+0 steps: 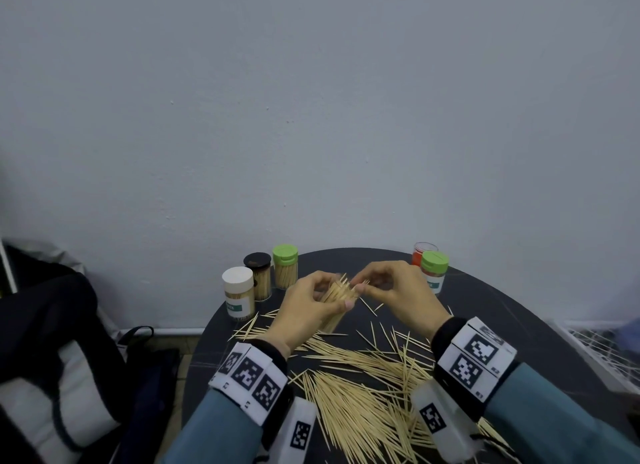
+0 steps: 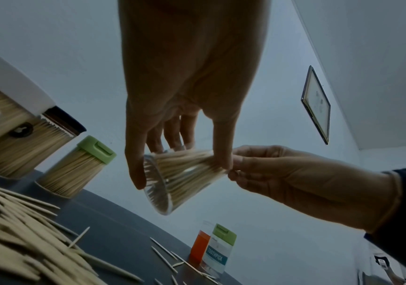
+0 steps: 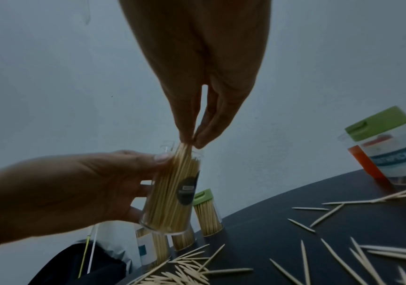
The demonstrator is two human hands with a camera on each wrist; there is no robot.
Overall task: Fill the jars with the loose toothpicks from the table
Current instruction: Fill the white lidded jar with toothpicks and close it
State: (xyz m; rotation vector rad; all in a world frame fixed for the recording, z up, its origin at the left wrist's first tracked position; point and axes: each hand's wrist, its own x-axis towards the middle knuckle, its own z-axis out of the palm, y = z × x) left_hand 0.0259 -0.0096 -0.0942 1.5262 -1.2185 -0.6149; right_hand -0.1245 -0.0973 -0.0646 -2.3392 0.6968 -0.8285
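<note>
Toothpicks: most loose on my table.
Jar: left hand wraps it, tilted for loading.
Right hand: fingertips pinch toothpick ends at its mouth.

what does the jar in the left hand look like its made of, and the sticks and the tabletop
Jar: clear, glossy, probably plastic, perhaps glass; the sticks show through its wall.
Toothpicks: pale, matte, pointed, likely wood or bamboo.
Table: dark, smooth, faintly streaked top; stone-look laminate or painted board, hard to tell.
</note>
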